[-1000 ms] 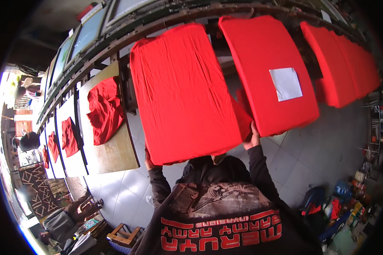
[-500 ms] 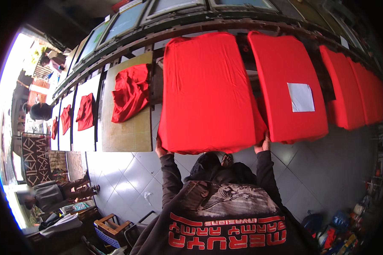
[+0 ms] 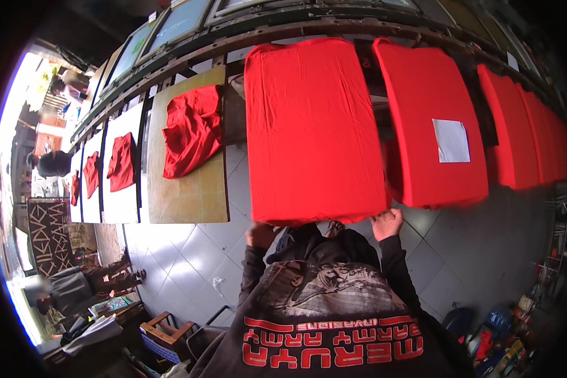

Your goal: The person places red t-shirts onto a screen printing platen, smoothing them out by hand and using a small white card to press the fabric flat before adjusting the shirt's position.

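Closer together than in the earlier frame, the right hand [image 3: 387, 225] and left hand [image 3: 260, 235] are sitting at the near corners of a red cloth [image 3: 315, 132] stretching ahead; right fingers are curling, left ones are blurring, and I cannot tell whether either is gripping. This spacing is probably keeping the soft, finely creased fabric squared. Beyond the right fingers, a white square [image 3: 452, 141] is lying on a red-covered board [image 3: 422, 88].

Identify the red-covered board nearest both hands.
The board directly ahead: its near edge adjoins the left hand and right hand; other red-covered boards sit farther right.
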Motion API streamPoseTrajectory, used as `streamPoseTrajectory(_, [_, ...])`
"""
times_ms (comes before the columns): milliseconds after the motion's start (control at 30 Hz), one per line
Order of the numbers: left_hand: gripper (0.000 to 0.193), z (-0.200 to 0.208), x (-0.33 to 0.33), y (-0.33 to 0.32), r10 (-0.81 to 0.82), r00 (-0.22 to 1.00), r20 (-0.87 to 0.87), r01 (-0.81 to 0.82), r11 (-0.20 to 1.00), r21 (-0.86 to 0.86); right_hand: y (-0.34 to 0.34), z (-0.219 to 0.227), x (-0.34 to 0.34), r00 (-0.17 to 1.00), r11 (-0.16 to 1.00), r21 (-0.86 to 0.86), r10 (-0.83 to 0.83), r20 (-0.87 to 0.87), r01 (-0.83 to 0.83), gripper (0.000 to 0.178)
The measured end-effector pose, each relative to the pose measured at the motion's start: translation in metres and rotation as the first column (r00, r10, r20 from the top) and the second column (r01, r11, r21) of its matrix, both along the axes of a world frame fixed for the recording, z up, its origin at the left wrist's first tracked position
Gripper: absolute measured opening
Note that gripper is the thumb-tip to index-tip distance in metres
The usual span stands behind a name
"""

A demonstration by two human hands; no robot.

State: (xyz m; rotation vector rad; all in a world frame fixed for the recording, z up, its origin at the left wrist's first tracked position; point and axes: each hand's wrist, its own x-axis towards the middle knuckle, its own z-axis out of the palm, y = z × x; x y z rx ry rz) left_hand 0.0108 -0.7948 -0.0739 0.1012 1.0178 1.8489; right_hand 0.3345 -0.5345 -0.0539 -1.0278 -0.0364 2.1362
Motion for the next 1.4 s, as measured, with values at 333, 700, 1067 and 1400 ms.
streamPoseTrajectory(333, [0.027, 0.014, 0.022, 0.031, -0.309, 0.869, -0.386, 0.104, 0.878, -0.468, -0.010, 0.000, -0.013, 0.740, 0.670, 0.396, 0.359, 0.569, -0.629, 0.035])
streamPoseTrajectory(700, [0.030, 0.009, 0.021, 0.029, -0.249, 0.802, -0.544, -0.014, 0.901, -0.433, -0.011, -0.017, -0.014, 0.565, 0.467, 0.417, 0.240, 0.789, -0.780, 0.035])
streamPoseTrajectory(1067, [0.071, -0.044, 0.011, 0.042, -0.279, 0.587, -0.759, -0.220, 0.848, -0.482, -0.006, -0.059, -0.024, 0.636, 0.461, 0.545, 0.056, 0.770, -0.700, 0.045])
streamPoseTrajectory(1400, [0.046, -0.047, 0.007, 0.035, -0.146, 0.894, -0.425, -0.067, 0.892, -0.447, -0.014, -0.066, -0.030, 0.719, 0.613, 0.553, 0.036, 0.694, -0.564, 0.042])
